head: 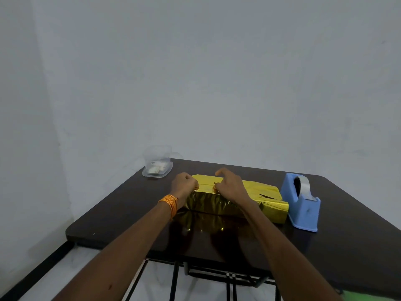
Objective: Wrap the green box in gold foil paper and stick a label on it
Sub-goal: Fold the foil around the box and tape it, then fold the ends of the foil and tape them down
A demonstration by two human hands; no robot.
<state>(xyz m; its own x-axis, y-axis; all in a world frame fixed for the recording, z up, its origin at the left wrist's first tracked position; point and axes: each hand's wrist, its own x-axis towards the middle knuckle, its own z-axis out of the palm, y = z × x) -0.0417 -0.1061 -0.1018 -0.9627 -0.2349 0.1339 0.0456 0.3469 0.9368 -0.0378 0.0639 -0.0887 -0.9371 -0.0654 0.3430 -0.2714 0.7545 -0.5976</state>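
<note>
The green box is judged to lie under the gold foil paper (258, 189), near the middle of the tabletop (351, 240). No green is seen, so the box itself cannot be confirmed. The main risk is placed at the seam along the upper near edge. No tape is seen on it, and if either pinch is released before tape is applied, the stiff foil is likely to spring open. Tearing is a second risk, since thin foil is gathered tightly at two small points and could split if pulled apart. The right end is noted as loosely folded, and it could unfold if the parcel is shifted. The foil is seen as bright yellow-gold on top and darker and wrinkled on the near face, with its sheen mirrored in the glossy tabletop. The left hand (184, 184) and the right hand (230, 185) are closed narrowly, each pinching foil at the seam, a little apart from one another. A blue tape dispenser (301, 203) is set just beside the parcel's right end; whether they touch cannot be told. A clear container (157, 165) holding small pale slips, possibly labels, is placed at the far left corner. No label is seen on the foil.
</note>
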